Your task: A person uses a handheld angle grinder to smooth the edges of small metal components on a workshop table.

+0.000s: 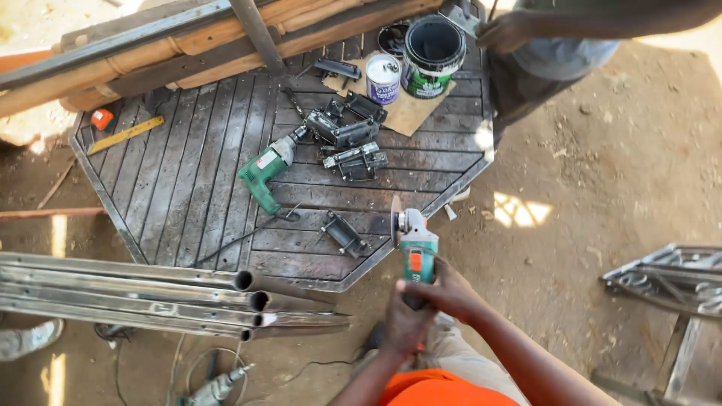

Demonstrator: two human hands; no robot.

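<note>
Green plastic and grey metal make up the angle grinder (414, 244), which is held at the near right edge of the octagonal slatted metal tabletop (188, 180), its disc pointing far. The grinder's body is gripped from the right by the right hand (450, 292), fingers curled around it; the rear handle is clasped by the left hand (406, 325), fingers closed. A green electric drill (265, 171) is laid on the tabletop, left of the grinder, with dark metal brackets (347, 139) beyond. Paint tins (430, 54) are stood at the far edge, beside another person's hand (502, 31).
</note>
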